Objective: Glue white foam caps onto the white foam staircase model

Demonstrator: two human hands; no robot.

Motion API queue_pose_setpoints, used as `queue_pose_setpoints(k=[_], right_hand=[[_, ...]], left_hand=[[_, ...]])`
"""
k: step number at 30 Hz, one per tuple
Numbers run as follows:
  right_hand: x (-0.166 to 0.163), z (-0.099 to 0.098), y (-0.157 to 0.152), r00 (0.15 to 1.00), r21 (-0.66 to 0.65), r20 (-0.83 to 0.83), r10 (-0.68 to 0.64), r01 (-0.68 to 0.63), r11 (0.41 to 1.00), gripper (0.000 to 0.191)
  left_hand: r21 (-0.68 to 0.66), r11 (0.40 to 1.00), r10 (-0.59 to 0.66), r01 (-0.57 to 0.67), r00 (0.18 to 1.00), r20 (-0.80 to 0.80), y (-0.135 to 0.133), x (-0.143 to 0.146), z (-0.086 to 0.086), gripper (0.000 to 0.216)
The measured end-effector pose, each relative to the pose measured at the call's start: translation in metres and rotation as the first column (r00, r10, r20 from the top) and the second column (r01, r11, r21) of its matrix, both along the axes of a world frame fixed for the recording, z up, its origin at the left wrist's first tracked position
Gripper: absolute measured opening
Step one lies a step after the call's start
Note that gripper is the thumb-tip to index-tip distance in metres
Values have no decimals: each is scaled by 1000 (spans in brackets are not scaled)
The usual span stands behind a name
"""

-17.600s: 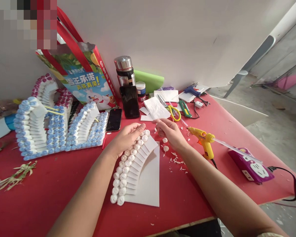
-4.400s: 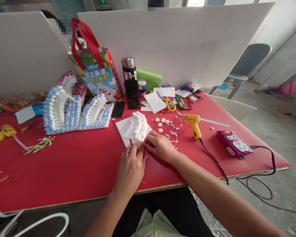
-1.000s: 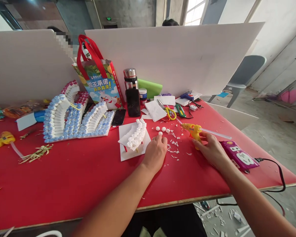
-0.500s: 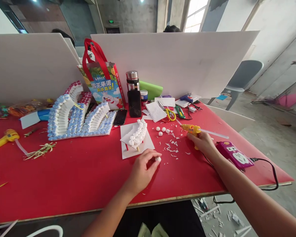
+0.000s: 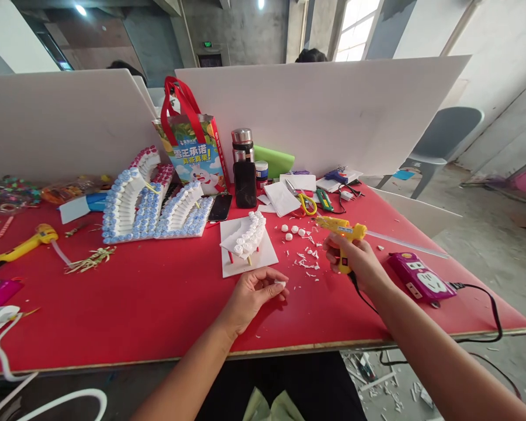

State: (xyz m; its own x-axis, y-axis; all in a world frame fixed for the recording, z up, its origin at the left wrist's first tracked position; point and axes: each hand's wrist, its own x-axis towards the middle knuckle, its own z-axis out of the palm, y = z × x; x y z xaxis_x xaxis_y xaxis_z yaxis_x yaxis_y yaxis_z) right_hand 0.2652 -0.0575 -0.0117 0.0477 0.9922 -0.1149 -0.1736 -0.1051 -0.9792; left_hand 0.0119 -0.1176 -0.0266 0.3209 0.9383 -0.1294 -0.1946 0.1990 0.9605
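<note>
Between thumb and fingers, my left hand (image 5: 259, 292) pinches a small white foam piece (image 5: 280, 283) above the red table. My right hand (image 5: 355, 257) is wrapped round the handle of a yellow hot glue gun (image 5: 342, 229), its nozzle pointing left and a clear glue stick (image 5: 407, 244) jutting from its back. Just beyond my left hand stands a small model (image 5: 246, 237), a curved white piece topped with rows of white rosettes, propped on short red and yellow sticks over a white square base (image 5: 269, 257). Several loose white pieces (image 5: 289, 236) lie to its right among white scraps.
Blue, white and pink rosette models (image 5: 135, 204) stand at the back left. A second yellow glue gun (image 5: 28, 242) lies far left. A purple power strip (image 5: 421, 278) sits at right. Scissors (image 5: 307, 203), a phone (image 5: 220, 207) and a steel flask (image 5: 242, 146) line the back, before white boards (image 5: 333, 111).
My right hand has lifted the glue gun off the table, its grip now around the handle. My left fingers have closed further over the white piece. The view has shifted slightly left.
</note>
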Motion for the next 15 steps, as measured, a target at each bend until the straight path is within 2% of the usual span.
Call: queue_pose_setpoints(k=[4, 8, 11, 15], right_hand=[[-20, 1, 4, 991, 73, 29, 132, -134, 988, 36], [-31, 11, 13, 980, 150, 95, 174, -187, 971, 39], [-29, 15, 17, 985, 207, 108, 131, -151, 967, 37], [-22, 1, 14, 994, 185, 98, 44, -62, 981, 37]], left_hand=[[-34, 999, -16, 17, 1000, 12, 2, 1, 2, 28], [-93, 994, -51, 57, 996, 68, 15, 18, 11, 32], [-101, 993, -53, 68, 987, 150, 31, 34, 15, 30], [-111, 992, -40, 63, 978, 204, 46, 42, 8, 30]])
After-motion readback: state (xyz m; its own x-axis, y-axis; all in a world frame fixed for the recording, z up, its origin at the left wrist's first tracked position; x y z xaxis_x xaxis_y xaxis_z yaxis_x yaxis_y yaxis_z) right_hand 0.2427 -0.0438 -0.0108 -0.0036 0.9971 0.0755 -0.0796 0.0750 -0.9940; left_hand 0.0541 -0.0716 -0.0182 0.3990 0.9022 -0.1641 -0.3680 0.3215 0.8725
